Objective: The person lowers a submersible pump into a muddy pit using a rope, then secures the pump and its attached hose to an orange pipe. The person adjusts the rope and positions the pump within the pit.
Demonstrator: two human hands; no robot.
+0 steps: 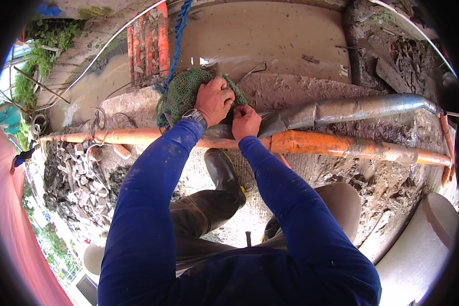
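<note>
A bundle of green netting (183, 92) sits at the near end of a long grey hose (362, 109), seemingly wrapped over it. My left hand (215, 99), with a watch on the wrist, lies on the netting with its fingers curled into the mesh. Close to its right, my right hand (246, 121) pinches at the netting's edge beside the hose. Whatever is between those fingertips is too small to make out. A blue rope (180, 41) runs down from the far side to the netting's left part.
An orange pipe (311, 143) crosses in front of my boots (222, 171). Muddy water (270, 41) fills the pit beyond the ledge, with several upright orange pipes (148, 46) at its left. Broken rubble (79, 178) lies left; a large pale cylinder (418, 250) stands right.
</note>
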